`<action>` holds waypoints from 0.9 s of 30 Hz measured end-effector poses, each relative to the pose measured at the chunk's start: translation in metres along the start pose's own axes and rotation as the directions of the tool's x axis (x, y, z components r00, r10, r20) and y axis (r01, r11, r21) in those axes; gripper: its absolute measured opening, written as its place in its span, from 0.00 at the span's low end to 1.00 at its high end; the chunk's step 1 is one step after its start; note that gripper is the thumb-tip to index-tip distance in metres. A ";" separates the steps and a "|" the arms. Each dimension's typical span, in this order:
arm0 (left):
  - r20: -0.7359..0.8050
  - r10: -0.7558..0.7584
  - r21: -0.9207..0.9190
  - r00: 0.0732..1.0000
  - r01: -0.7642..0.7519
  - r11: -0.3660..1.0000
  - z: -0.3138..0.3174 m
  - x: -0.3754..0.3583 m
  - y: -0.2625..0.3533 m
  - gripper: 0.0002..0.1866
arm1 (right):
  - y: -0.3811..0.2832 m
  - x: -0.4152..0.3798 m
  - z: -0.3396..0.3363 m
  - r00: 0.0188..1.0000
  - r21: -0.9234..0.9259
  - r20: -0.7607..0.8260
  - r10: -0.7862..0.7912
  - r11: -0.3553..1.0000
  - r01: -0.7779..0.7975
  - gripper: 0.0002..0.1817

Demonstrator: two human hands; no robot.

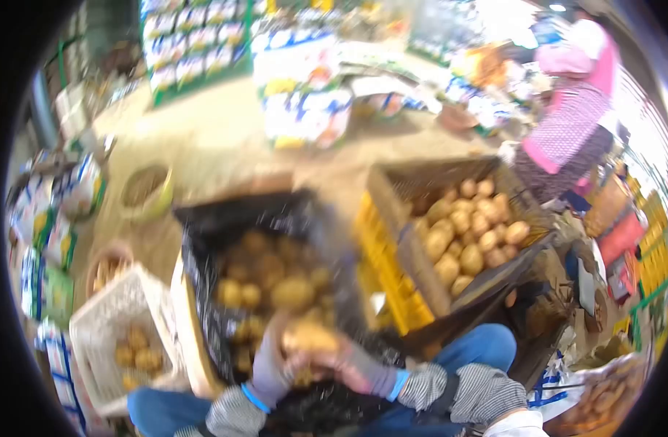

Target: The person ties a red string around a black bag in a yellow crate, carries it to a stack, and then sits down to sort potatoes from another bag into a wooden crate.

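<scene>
The picture is motion-blurred. Low in the middle, both my gloved hands meet on one potato (308,336). My left hand (272,368) cups it from the left and below, and my right hand (352,364) grips it from the right. Both wear grey gloves with blue cuffs over striped sleeves. Right behind the hands stands a black crate (203,218) filled with potatoes. My blue-trousered knees frame the bottom of the view.
A brown crate (392,189) of potatoes rests tilted on a yellow crate (388,284) to the right. A white basket (108,320) with a few potatoes sits at left. Another person (574,109) in pink crouches at the upper right. Printed boxes (305,95) line the back.
</scene>
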State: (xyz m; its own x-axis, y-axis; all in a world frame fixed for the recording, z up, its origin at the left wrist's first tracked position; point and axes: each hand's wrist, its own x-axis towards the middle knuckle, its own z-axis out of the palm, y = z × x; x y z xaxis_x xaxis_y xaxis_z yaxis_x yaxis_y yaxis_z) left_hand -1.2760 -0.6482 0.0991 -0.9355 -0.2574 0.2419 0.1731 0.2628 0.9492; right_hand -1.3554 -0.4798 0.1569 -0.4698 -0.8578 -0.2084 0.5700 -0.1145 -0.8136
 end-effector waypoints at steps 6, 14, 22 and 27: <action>-0.120 0.009 0.199 0.993 0.015 0.980 0.009 -0.001 0.022 0.40 | 0.033 -0.008 -0.015 0.963 0.302 0.007 0.269 0.918 -0.258 0.23; -0.163 -0.079 0.175 0.983 0.107 0.979 -0.007 0.000 0.023 0.32 | 0.029 -0.010 -0.020 0.942 0.287 0.027 0.334 0.900 -0.327 0.27; 0.015 -0.168 -0.175 0.986 0.168 0.970 0.002 -0.003 0.006 0.24 | 0.036 -0.002 -0.027 0.985 -0.352 -0.075 -0.153 0.928 0.118 0.41; -0.030 -0.001 0.014 1.000 0.002 1.000 -0.003 0.003 0.031 0.14 | 0.006 -0.009 -0.007 0.997 -0.176 0.018 -0.080 0.981 0.082 0.41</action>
State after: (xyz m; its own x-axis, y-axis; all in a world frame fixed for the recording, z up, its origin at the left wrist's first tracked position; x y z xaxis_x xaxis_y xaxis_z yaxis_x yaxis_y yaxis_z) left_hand -1.2721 -0.6438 0.1303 -0.9260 -0.2858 0.2466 0.1672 0.2753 0.9467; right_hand -1.3528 -0.4695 0.1503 -0.5017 -0.8548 -0.1329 0.4022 -0.0945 -0.9107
